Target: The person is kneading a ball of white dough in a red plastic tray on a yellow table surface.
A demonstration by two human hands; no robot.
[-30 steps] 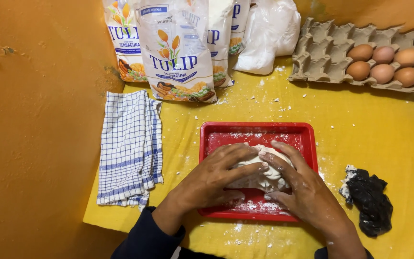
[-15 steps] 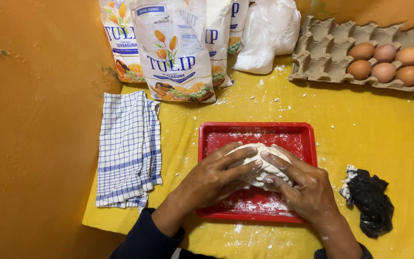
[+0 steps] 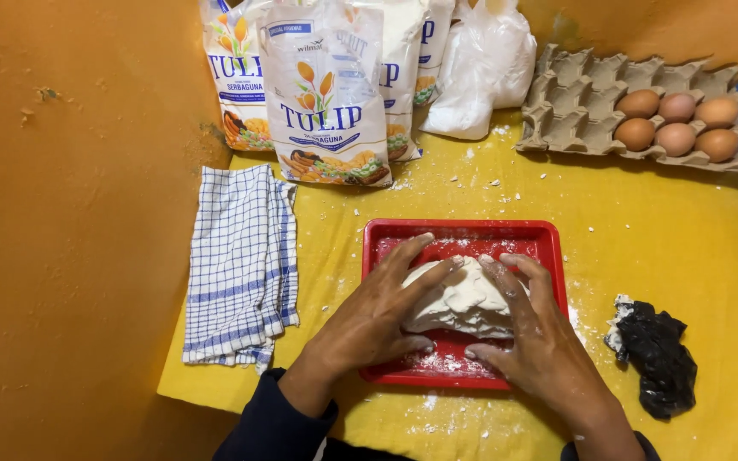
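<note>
A lump of white dough (image 3: 461,294) lies in a red rectangular tray (image 3: 463,231) dusted with flour, on a yellow table. My left hand (image 3: 379,314) presses flat against the dough's left side, fingers spread. On the dough's right side rests my right hand (image 3: 531,335), its fingers laid over the top. Both hands are floury and cup the lump between them.
A blue-checked cloth (image 3: 239,260) lies left of the tray. Several flour bags (image 3: 326,90) and a white plastic bag (image 3: 482,72) stand at the back. An egg carton (image 3: 587,107) with several brown eggs (image 3: 678,121) sits back right. A black crumpled rag (image 3: 658,363) lies right of the tray.
Both hands have slid from the top of the dough to its sides, uncovering more of the lump. The tray has stayed in place.
</note>
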